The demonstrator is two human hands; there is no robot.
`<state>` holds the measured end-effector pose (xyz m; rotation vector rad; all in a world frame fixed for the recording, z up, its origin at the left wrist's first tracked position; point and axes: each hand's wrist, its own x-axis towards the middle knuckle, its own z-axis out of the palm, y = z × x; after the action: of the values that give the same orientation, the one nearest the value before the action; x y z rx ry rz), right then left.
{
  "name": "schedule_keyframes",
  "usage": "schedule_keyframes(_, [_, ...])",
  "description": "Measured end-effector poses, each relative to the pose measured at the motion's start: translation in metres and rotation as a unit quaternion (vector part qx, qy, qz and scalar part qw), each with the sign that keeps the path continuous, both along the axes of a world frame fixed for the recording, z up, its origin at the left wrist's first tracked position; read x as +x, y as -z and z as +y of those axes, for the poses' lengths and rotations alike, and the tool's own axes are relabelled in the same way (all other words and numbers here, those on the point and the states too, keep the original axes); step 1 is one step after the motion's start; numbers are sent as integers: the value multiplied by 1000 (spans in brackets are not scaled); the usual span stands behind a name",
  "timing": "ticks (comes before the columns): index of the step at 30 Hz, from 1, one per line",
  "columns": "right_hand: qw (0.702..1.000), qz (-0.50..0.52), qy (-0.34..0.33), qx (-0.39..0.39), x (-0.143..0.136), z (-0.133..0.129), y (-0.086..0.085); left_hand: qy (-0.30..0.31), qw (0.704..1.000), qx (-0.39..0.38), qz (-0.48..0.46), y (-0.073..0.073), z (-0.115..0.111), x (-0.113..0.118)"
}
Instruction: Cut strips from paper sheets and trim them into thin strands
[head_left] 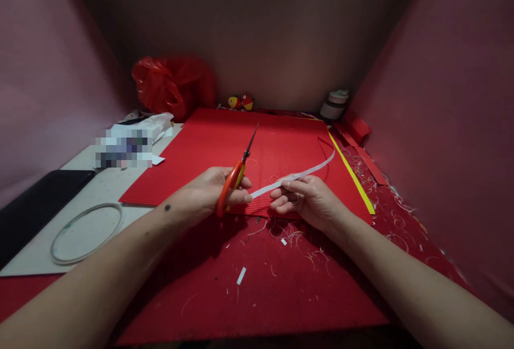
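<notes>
My left hand (209, 188) is closed around the orange-handled scissors (231, 183), whose blades point up and away. The same hand pinches one end of a narrow white strip (311, 169) between thumb and finger. Closed lightly on that strip a little farther along is my right hand (303, 199), its thumb on top. From there the strip's loose end runs to the right and curls back. Both hands are over the near part of a red corrugated sheet (225, 140).
Left of the sheet are a pale board (132, 223), a clear ring (56, 244) and a black flat object (44, 199). A red plastic bag (172, 84) and small bird-like figures (241, 103) stand behind. On the right lies a yellow strip (353, 175). Scraps litter the red tabletop (201, 306).
</notes>
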<state>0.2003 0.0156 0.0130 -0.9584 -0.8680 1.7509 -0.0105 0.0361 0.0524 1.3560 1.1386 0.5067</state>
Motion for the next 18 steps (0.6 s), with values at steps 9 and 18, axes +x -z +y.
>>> schedule_keyframes(9, [993,10,-119,-9,-13,-12,-1,3,999,35,21,1,-8,17])
schedule_keyframes(18, [997,2,-75,-23,-13,-10,1,110,952,206,198,-3,-14,2])
